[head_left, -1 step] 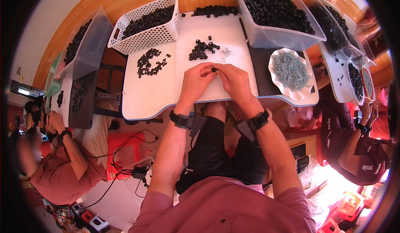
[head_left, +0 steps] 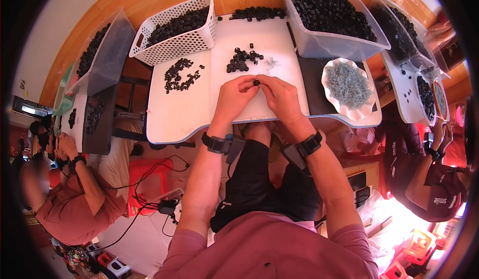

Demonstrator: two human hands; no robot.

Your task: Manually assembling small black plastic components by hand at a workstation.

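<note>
A small black round part (head_left: 256, 82) is pinched between the fingertips of my left hand (head_left: 236, 95) and my right hand (head_left: 280, 94), just above the near half of the white tabletop (head_left: 182, 117). Both hands are closed, fingertips meeting at the part. Right beyond them lies a loose pile of black knob-like parts (head_left: 241, 60). Beside that pile is a little scatter of thin clear-grey pieces (head_left: 272, 63). Further left, smaller black pieces (head_left: 180, 75) are spread out. Whether the held part contains anything is hidden by my fingers.
A white perforated basket (head_left: 174, 45) and a large clear bin (head_left: 334, 44), both with black parts, stand at the back. At right, a scalloped white dish (head_left: 328, 97) holds many thin grey pieces. Co-workers sit at tables on both sides. Cables (head_left: 144, 182) hang at lower left.
The black part between my fingertips shows slightly more and appears turned a little. My hands stay in nearly the same place.
</note>
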